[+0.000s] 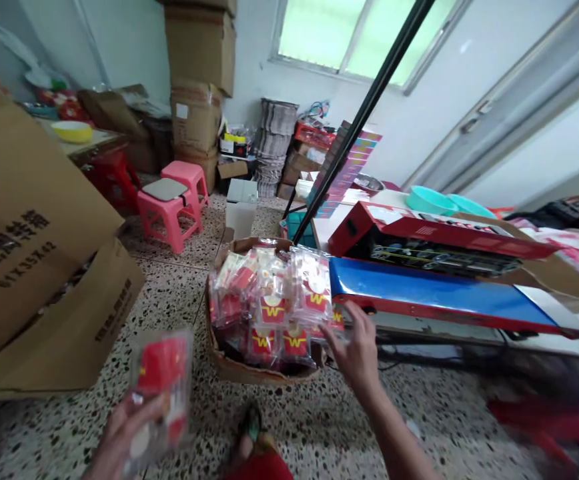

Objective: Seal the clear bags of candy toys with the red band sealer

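Note:
My left hand (132,427) is closed on a clear plastic packet (164,367) with red contents, somewhat blurred, held low over the floor at the left. A cardboard box (264,377) stands in front of me, heaped with similar clear packets (272,310) that show red pieces with a yellow W-like mark. At the box's right side is my right hand (357,343), fingers apart and nothing in them. Its fingertips are close to the nearest packets; whether they touch I cannot tell.
Right of the box runs a blue conveyor belt (439,290) under a red machine (444,237). A large open carton (34,267) fills the left side. Pink stools (167,207), stacked cartons (199,53) and a dark slanting pole (359,120) stand farther back.

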Motion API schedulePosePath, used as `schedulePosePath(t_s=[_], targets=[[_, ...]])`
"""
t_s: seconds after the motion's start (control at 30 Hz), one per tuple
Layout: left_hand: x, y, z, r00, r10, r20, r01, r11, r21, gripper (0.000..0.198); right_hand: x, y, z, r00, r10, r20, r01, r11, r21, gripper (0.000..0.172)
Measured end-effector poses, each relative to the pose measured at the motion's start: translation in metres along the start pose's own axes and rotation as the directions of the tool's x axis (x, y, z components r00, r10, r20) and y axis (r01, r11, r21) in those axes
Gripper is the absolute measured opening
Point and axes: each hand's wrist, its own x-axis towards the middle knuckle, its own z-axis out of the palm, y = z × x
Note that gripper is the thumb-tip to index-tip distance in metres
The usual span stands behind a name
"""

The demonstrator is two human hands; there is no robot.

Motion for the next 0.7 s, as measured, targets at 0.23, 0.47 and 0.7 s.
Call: schedulePosePath(t_s=[0.23, 0.47, 0.7], targets=[[0.113, 0.126, 0.162, 0.861, 0.477, -0.178, -0.332, 0.792, 0.512, 0.080, 0.107, 0.033, 0.089, 0.920, 0.120, 0.373, -0.080, 0.990, -0.120, 0.080], [0.189, 0.097, 0.277, 0.941, 0.333, 0.067, -0.242, 0.520, 0.819, 0.119, 0.106, 0.032, 0.149, 0.868, 0.192, 0.459, -0.179, 0.981, -0.073, 0.109], [0.256, 0.125, 0.296, 0.987, 0.154, 0.038, -0.111, 0.504, 0.856, 0.110, 0.150, 0.027, 0.223, 0.788, 0.360, 0.500, -0.291, 0.933, -0.213, 0.119]])
